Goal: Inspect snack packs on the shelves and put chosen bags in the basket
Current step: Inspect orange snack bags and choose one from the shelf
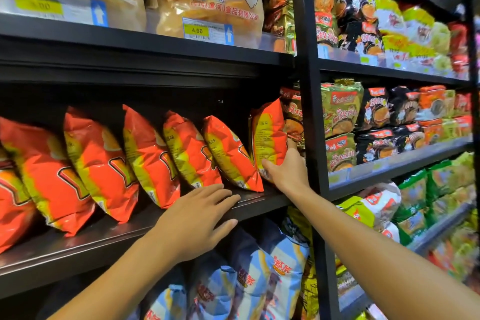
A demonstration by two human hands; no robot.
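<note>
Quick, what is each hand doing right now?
Left hand: open, fingers flat on the shelf edge.
Right hand: holding the rightmost orange bag.

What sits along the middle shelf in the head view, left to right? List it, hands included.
Row of leaning orange snack bags → left hand flat on the shelf edge → rightmost orange bag, gripped by the right hand → black upright post → noodle packs.

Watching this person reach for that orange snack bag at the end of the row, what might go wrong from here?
The right hand grips only the lower edge of the end orange bag, so it might slip or crumple when pulled. The neighbouring orange bags lean in a row and could topple. The left hand rests flat on the shelf edge, supporting nothing.
</note>
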